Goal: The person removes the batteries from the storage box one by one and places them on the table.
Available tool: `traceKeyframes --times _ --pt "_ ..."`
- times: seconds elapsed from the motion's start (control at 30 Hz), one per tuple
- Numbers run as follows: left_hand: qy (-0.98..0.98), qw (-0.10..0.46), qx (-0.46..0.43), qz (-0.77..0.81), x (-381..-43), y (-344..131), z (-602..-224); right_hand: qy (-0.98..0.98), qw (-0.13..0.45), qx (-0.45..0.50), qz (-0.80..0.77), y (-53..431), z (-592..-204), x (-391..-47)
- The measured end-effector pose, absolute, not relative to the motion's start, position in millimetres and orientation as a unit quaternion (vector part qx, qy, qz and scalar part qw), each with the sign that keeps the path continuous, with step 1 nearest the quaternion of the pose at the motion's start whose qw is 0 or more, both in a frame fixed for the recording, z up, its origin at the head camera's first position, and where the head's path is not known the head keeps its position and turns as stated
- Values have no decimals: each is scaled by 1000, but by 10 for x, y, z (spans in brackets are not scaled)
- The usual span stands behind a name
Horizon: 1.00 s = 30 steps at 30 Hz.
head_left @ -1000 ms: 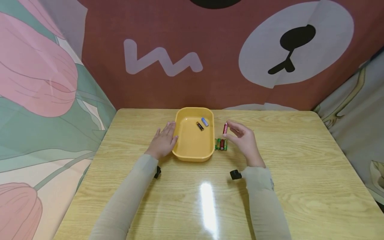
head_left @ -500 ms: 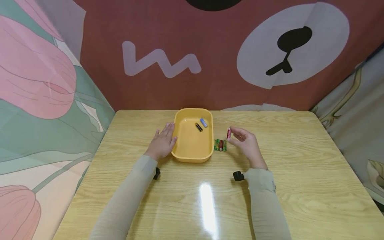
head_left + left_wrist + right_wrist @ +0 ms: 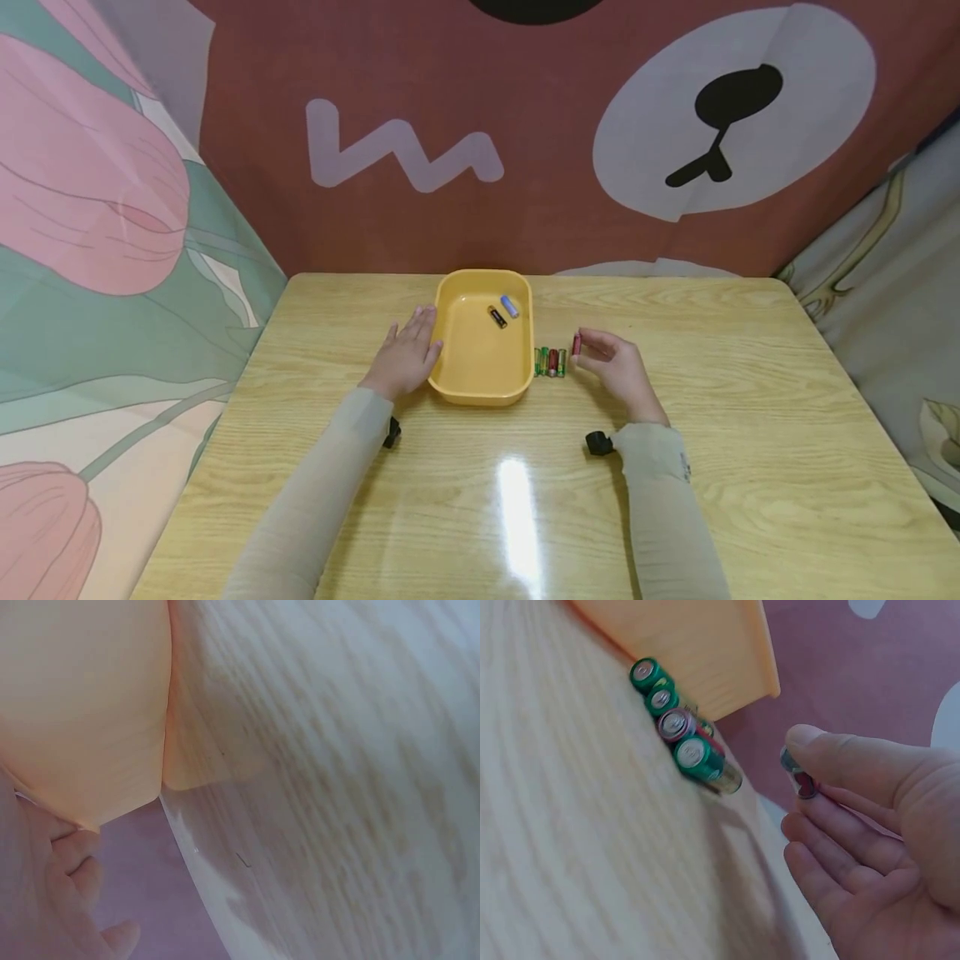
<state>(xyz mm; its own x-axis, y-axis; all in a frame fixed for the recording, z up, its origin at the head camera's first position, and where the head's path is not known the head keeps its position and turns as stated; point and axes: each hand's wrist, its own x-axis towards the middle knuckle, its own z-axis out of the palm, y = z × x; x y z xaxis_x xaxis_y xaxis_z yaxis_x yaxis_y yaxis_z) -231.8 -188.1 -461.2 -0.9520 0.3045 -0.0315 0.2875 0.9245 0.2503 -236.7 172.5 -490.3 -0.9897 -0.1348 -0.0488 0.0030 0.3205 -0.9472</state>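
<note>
A red battery (image 3: 577, 344) is pinched between the thumb and fingers of my right hand (image 3: 613, 364); in the right wrist view the same battery (image 3: 801, 776) shows partly behind the thumb. Left of that hand, several green and red batteries (image 3: 694, 754) lie side by side in a row against the yellow tray's right wall. My left hand (image 3: 403, 354) rests with straight fingers along the left wall of the yellow tray (image 3: 480, 395). Inside the tray, toward the back right, lie a black battery (image 3: 497, 317) and a blue battery (image 3: 509, 307).
The wooden table (image 3: 750, 433) carries the tray near its back edge. A reddish-brown printed cloth (image 3: 540, 225) hangs behind, and a floral cloth (image 3: 225, 250) hangs on the left. Small black wrist cameras (image 3: 599, 442) sit at the cuffs.
My right hand, still pinching the red battery, has moved slightly right and toward me, away from the tray. The left hand stays at the tray's wall.
</note>
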Motion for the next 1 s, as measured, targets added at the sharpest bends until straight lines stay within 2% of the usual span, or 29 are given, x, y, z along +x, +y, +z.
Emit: traceKeyframes --times 0.6,1.0 --pt "980 35 151 125 -2347 -1849 -4606 801 82 -51 -592 1840 -5134 -2369" --pt "978 32 153 135 -2330 -1889 -4640 830 52 -103 -546 1796 -5207 -2370"
